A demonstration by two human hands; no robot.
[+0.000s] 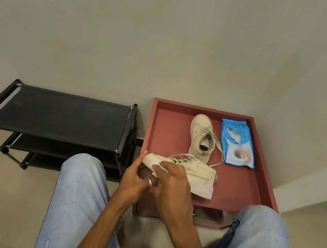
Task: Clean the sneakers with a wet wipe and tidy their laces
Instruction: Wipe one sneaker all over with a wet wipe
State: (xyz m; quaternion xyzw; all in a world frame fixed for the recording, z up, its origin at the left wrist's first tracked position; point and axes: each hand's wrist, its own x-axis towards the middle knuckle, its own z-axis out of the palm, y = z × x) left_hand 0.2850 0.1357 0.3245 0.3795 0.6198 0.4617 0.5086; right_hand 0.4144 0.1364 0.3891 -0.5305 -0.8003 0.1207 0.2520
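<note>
A: Your left hand (135, 175) curls round the toe of the sneaker (193, 169), thumb on top. That steadies it, I think.

B: Yes, and your right hand (172, 182) pins the wet wipe (159, 168) under curled fingers, beside that thumb.

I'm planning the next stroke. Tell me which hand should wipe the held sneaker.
Right. The right hand holds the wet wipe against the side of the sneaker, while the left hand grips its toe, steadying it.

One head view only (wide-angle); it looks forward and steeply down past the knees (83, 166); red table (204, 108) close; wall (173, 38) beyond.
</note>
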